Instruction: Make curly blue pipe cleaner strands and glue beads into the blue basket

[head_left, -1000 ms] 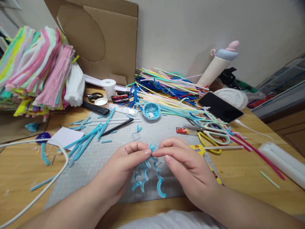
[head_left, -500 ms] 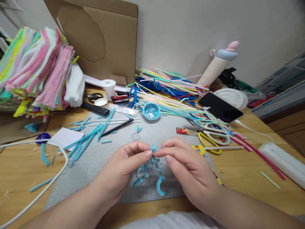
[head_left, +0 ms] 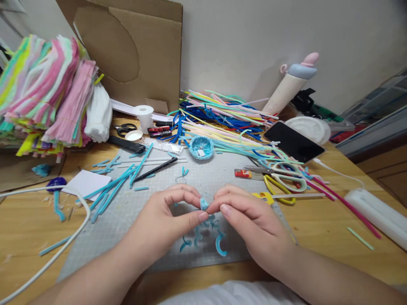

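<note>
Between my hands is a small light-blue fuzzy pipe-cleaner piece (head_left: 204, 203). Curled blue strands (head_left: 219, 245) on thin wires dangle below it over the grey cutting mat (head_left: 127, 237). My left hand (head_left: 170, 218) is closed on the piece, thumb below and index finger above. From the other side my right hand (head_left: 254, 218) pinches at its base, with fingertips pressed together; the exact grip is partly hidden. Just beyond the fingers lies a thin wire bit with blue tips (head_left: 184, 171). Farther back rests a round blue fuzzy bowl shape (head_left: 201, 148).
Cut blue pipe cleaners (head_left: 114, 190) and a black pen (head_left: 155, 169) lie left. White-handled scissors (head_left: 288, 173), a lighter (head_left: 248, 174) and a phone (head_left: 294, 142) lie right. A white cable (head_left: 84, 224) loops at left. Colourful pipe-cleaner bundles (head_left: 47, 89) are stacked behind.
The blue piece has tilted in my fingers and dropped slightly. Its dangling curls have swung a little to the right, and my left thumb has shifted lower.
</note>
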### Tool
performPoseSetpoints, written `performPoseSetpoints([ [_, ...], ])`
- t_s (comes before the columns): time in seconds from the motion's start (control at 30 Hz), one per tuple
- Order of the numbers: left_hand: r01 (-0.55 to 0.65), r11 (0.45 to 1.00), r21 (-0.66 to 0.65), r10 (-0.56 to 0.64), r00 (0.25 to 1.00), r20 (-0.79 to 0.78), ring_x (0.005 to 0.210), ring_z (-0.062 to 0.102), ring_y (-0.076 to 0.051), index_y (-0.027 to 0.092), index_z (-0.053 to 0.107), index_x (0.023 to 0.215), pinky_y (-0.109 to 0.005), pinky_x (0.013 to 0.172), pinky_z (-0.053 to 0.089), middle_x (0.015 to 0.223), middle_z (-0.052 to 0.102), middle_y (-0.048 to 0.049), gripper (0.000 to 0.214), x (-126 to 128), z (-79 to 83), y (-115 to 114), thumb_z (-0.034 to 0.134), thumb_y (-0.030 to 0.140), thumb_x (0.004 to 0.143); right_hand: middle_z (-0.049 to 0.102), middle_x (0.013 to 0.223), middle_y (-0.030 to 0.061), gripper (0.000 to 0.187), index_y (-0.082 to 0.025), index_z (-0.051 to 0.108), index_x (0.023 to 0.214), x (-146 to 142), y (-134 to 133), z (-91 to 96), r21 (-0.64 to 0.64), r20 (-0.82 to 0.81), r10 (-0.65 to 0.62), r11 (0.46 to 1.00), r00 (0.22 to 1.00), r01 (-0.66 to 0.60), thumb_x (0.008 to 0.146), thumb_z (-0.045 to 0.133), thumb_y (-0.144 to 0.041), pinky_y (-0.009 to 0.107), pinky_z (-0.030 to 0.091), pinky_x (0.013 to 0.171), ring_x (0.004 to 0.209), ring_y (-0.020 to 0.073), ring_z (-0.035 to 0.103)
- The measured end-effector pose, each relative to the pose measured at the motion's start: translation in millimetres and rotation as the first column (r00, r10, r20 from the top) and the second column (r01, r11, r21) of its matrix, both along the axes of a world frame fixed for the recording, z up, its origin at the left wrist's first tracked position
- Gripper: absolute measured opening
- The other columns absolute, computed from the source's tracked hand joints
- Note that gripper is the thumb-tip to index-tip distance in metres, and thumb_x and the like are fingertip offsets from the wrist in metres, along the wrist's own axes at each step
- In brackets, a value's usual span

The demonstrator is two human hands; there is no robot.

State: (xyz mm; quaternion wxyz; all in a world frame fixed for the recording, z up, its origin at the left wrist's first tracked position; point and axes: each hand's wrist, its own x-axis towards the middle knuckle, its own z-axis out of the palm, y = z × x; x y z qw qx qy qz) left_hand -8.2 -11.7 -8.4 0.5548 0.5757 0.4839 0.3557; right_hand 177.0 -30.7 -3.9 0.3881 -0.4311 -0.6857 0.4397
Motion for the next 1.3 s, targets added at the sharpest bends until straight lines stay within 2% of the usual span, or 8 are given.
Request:
performPoseSetpoints([
  [0.23, 0.018, 0.967, 0.254, 0.035, 0.979, -0.202, 0.088, 0.063, -0.022, 0.023, 0.069, 0.066, -0.038, 0.083, 0.042, 0.088, 0.069, -0.0023, 0.004, -1.6, 6.0, -3.4, 0.073, 0.021, 0.068, 0.060, 0.080, 0.0005, 0.026, -0.020, 0.067, 0.080, 0.1, 2.4, -0.1, -0.076, -0.048, 0.020, 0.997, 0.999, -0.024, 0.092, 0.044, -0.018, 0.028, 0.043, 0.070, 0.078, 0.0136, 0.058],
  [0.53, 0.144, 0.826, 0.545, 0.081, 0.926, -0.368, 0.092, 0.062, -0.025, 0.024, 0.072, 0.072, -0.045, 0.085, 0.040, 0.091, 0.070, -0.0030, 0.004, -5.1, 7.8, -3.5, 0.074, 0.022, 0.072, 0.061, 0.087, 0.0003, 0.027, -0.023, 0.065, 0.095, 2.7, -5.7, 6.6, 0.210, 0.155, 0.048, 0.974, 0.987, -0.081, 0.091, 0.042, -0.009, 0.036, 0.037, 0.078, 0.083, 0.0149, 0.056],
  [0.67, 0.172, 0.800, 0.575, 0.069, 0.925, -0.373, 0.091, 0.063, -0.023, 0.025, 0.072, 0.074, -0.043, 0.084, 0.041, 0.091, 0.071, -0.0018, 0.006, -6.7, 9.3, -2.1, 0.075, 0.020, 0.072, 0.061, 0.086, 0.0003, 0.026, -0.022, 0.065, 0.093, 3.1, -6.0, 8.8, 0.186, 0.117, 0.082, 0.977, 0.990, -0.103, 0.091, 0.042, -0.009, 0.034, 0.038, 0.078, 0.083, 0.0145, 0.056],
  [0.73, 0.173, 0.809, 0.561, 0.047, 0.933, -0.356, 0.091, 0.063, -0.022, 0.025, 0.073, 0.074, -0.041, 0.085, 0.041, 0.091, 0.071, -0.0011, 0.007, -7.2, 10.5, -1.8, 0.075, 0.019, 0.072, 0.062, 0.084, -0.0004, 0.025, -0.022, 0.065, 0.090, 3.3, -5.8, 8.2, 0.100, 0.039, 0.093, 0.990, 0.995, -0.097, 0.093, 0.042, -0.013, 0.031, 0.040, 0.076, 0.081, 0.0137, 0.057],
  [0.83, 0.131, 0.883, 0.450, -0.001, 0.960, -0.278, 0.090, 0.063, -0.021, 0.025, 0.073, 0.071, -0.038, 0.085, 0.043, 0.091, 0.070, -0.0010, 0.005, -7.8, 10.8, -1.2, 0.075, 0.021, 0.071, 0.061, 0.082, -0.0018, 0.026, -0.023, 0.064, 0.086, 3.4, -5.3, 5.9, -0.003, -0.077, 0.031, 0.999, 0.997, -0.031, 0.095, 0.041, -0.017, 0.026, 0.042, 0.070, 0.079, 0.0121, 0.057],
  [0.97, 0.016, 0.976, 0.217, 0.002, 0.997, -0.080, 0.093, 0.062, -0.020, 0.025, 0.070, 0.069, -0.035, 0.086, 0.044, 0.092, 0.068, -0.0009, 0.005, -8.8, 7.3, 1.8, 0.074, 0.022, 0.071, 0.058, 0.082, -0.0026, 0.020, -0.025, 0.061, 0.085, 3.5, -4.0, 3.9, 0.041, -0.109, -0.085, 0.995, 0.990, 0.090, 0.094, 0.044, -0.018, 0.025, 0.041, 0.072, 0.081, 0.0123, 0.055],
  [1.13, -0.143, 0.988, 0.061, 0.141, 0.989, 0.035, 0.099, 0.059, -0.023, 0.023, 0.065, 0.063, -0.038, 0.094, 0.040, 0.093, 0.067, -0.0018, 0.012, -9.5, 4.0, 6.3, 0.073, 0.027, 0.071, 0.054, 0.087, -0.0002, 0.010, -0.024, 0.056, 0.086, 2.3, -4.0, 3.8, 0.168, 0.000, -0.090, 0.982, 0.996, 0.089, 0.086, 0.052, -0.015, 0.030, 0.041, 0.076, 0.085, 0.0157, 0.053],
  [1.3, -0.264, 0.964, 0.015, 0.261, 0.961, 0.090, 0.098, 0.059, -0.024, 0.022, 0.065, 0.063, -0.039, 0.094, 0.040, 0.093, 0.066, -0.0020, 0.013, -11.1, 3.0, 7.0, 0.075, 0.028, 0.068, 0.054, 0.095, 0.0032, 0.013, -0.024, 0.055, 0.091, 1.5, -5.2, -0.5, 0.291, 0.203, -0.125, 0.955, 0.971, 0.062, 0.081, 0.062, -0.019, 0.038, 0.038, 0.083, 0.094, 0.0214, 0.051],
])
